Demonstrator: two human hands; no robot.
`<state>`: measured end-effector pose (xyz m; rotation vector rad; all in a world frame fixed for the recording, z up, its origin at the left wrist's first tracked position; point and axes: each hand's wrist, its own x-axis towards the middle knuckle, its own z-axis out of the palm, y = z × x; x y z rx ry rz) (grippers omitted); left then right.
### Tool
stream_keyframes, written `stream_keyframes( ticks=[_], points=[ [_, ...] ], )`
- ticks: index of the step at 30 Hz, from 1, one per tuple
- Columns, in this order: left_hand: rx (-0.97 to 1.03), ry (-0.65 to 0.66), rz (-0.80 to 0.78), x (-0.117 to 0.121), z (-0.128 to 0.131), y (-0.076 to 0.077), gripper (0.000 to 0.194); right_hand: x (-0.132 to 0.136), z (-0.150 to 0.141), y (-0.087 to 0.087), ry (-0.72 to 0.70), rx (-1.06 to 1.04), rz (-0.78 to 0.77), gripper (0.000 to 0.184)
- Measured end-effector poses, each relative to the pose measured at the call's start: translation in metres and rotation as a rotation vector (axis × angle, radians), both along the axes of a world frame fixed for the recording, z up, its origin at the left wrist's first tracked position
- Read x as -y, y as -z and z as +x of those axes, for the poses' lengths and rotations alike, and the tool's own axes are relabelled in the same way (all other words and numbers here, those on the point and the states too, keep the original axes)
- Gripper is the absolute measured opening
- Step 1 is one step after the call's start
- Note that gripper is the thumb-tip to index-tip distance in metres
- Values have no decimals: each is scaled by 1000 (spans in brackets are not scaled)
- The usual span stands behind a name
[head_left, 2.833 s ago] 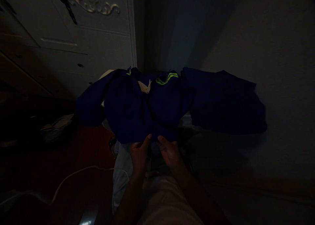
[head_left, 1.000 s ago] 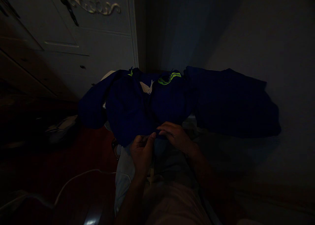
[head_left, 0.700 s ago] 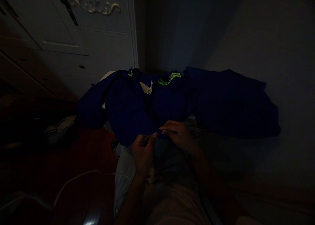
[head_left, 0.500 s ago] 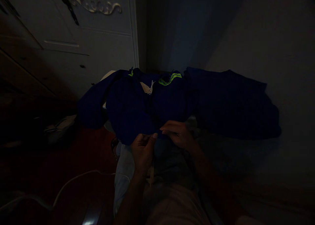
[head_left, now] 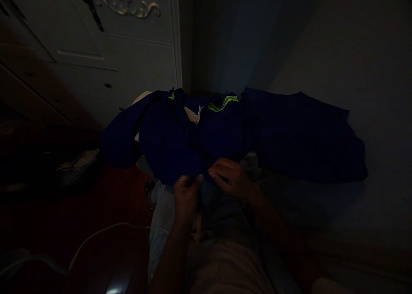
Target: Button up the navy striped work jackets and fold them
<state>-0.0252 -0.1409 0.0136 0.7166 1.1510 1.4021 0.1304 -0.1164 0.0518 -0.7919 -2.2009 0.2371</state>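
Note:
A dark blue jacket (head_left: 222, 135) with yellow-green stripes near its collar lies spread before me, one sleeve out to each side. Its front edge, nearest my body, is pinched between the thumb and fingers of my left hand (head_left: 187, 195). Just to the right, my right hand (head_left: 230, 177) is closed with its fingertips together at the same edge of the cloth. The two hands are a short gap apart. Dim light hides the fine detail of the fabric between them.
A white cabinet (head_left: 144, 62) with a scroll ornament and dark handles stands at the back left. Below the jacket are my legs in light jeans (head_left: 159, 225). A white cable (head_left: 96, 231) runs across the reddish floor (head_left: 112, 204). A pale wall (head_left: 360, 62) rises on the right.
My left hand has turned slightly, its thumb now lower against the cloth edge. The right hand has barely shifted. The jacket lies almost as before.

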Motion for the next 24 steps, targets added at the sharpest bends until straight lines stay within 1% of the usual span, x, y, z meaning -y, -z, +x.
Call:
stream_keyframes(
  ticks=[3, 6, 9, 11, 13, 17, 19, 22, 23, 24],
  points=[
    [63, -26, 45, 3, 3, -2, 31, -1, -4, 4, 16, 34, 40, 22],
    [129, -67, 36, 8, 6, -11, 34, -1, -7, 6, 64, 69, 90, 21],
    [94, -106, 12, 11, 6, -16, 37, 1, -9, 7, 102, 86, 147, 21],
    [93, -127, 29, 10, 5, -16, 40, 3, -10, 8, 102, 87, 122, 23],
    [138, -115, 33, 7, 3, -13, 42, 5, -11, 10, 74, 35, 19, 24],
    [190, -36, -11, -1, 0, -11, 43, 3, -14, 11, 18, -172, -282, 29],
    [213, 7, -30, -4, -2, -12, 44, 1, -14, 12, 26, -239, -433, 34],
    [295, 116, -57, -8, -4, -10, 46, -2, -16, 12, 46, -300, -656, 38],
    [325, 152, -65, -9, -5, -10, 46, -3, -17, 12, 55, -314, -707, 39],
    [353, 177, -71, -10, -5, -9, 46, -3, -18, 13, 69, -322, -725, 39]
  ],
)
